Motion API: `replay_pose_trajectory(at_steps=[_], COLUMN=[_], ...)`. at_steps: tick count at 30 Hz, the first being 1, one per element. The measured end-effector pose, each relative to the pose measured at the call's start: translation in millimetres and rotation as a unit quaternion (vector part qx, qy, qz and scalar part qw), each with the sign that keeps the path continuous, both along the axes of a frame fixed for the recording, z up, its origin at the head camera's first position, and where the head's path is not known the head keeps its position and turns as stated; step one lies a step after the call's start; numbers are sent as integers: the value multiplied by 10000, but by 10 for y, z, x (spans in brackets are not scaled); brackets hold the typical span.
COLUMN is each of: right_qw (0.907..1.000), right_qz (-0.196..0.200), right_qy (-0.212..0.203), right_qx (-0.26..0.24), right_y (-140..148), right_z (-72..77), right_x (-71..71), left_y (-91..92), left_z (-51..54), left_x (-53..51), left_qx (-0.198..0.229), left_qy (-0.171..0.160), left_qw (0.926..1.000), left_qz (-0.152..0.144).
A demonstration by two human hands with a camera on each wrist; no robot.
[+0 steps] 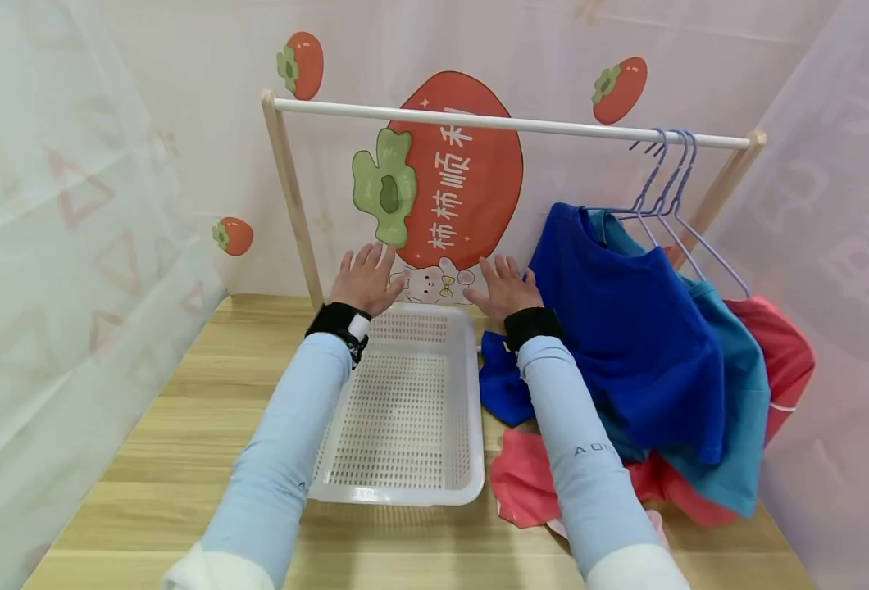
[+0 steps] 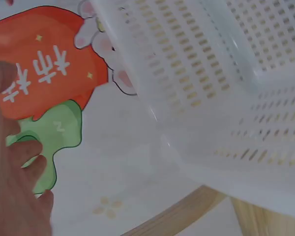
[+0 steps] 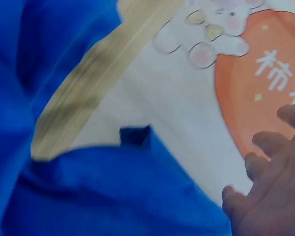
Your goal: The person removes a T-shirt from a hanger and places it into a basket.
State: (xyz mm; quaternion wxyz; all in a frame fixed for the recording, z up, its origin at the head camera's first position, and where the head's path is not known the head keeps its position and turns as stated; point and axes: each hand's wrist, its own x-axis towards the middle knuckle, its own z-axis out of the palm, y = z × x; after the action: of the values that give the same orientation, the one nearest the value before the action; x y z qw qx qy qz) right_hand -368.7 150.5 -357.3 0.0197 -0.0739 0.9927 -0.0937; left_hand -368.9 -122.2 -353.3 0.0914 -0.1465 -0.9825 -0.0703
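Both hands are raised with fingers spread, holding nothing. The left hand (image 1: 364, 281) hovers over the far left part of a white plastic basket (image 1: 475, 410), whose perforated inside holds nothing that shows. Near the basket's far right corner is the right hand (image 1: 506, 288), close to a blue shirt (image 1: 626, 328) hanging on the rack. In the right wrist view, the blue shirt (image 3: 113, 191) lies beside the right hand (image 3: 273, 182). The left wrist view has the left hand (image 2: 19, 167) at its edge, apart from the basket (image 2: 182, 162).
A clothes rack with a white rod (image 1: 538, 124) stands at the back. On its right end, purple hangers (image 1: 676, 176) carry the blue shirt, a teal garment (image 1: 748, 393) and a red one (image 1: 781, 352). Coral cloth (image 1: 523, 479) rests on the wooden table (image 1: 184, 451).
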Motion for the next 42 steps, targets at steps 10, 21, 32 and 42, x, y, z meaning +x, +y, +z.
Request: replay_pose_trajectory(at_steps=[10, 21, 32, 42], right_qw=[9890, 9802, 9714, 9745], right_qz=[999, 780, -492, -524], right_qy=[43, 1148, 2318, 2182], right_qx=[-1089, -1416, -178, -61], right_y=[171, 269, 1026, 1519], right_z=[131, 345, 1104, 940], right_x=[243, 1252, 1797, 1683], left_y=[-292, -1073, -922, -919], left_z=[288, 218, 48, -188], left_x=[152, -32, -203, -506], left_qx=[3821, 5408, 6546, 5898], left_qy=[3536, 1375, -295, 1054], left_qw=[8495, 8242, 7537, 7969], left_qz=[854, 964, 506, 779])
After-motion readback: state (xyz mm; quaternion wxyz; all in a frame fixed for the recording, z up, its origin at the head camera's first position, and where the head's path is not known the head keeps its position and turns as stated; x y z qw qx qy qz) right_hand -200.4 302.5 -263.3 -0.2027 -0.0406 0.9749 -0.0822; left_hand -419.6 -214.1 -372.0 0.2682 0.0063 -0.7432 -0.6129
